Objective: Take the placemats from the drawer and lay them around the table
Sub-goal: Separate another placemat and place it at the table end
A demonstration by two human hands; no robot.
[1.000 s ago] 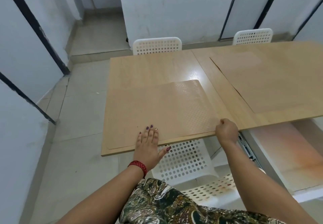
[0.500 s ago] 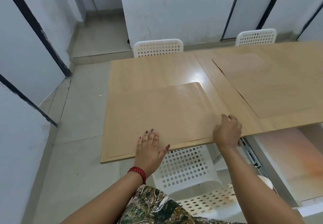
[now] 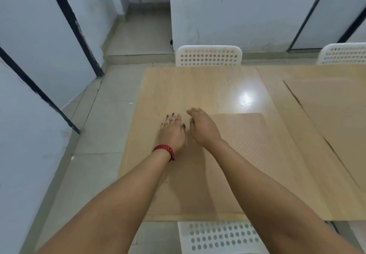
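Observation:
A tan, dimpled placemat lies flat on the near left part of the wooden table. My left hand, with a red wrist band, rests palm down on the mat's far left area, fingers spread. My right hand lies just beside it, also flat with fingers extended, holding nothing. A second placemat lies on the table at the right, reaching past the frame's edge. The drawer is out of view.
White perforated chairs stand around the table: one at the far side, one at the far right, one tucked under the near edge. Grey tiled floor lies to the left, bounded by white walls with black strips.
Both hands left the mat's near edge and slid forward to its far left part, side by side. The view moved closer over the table, and the open drawer dropped out of sight.

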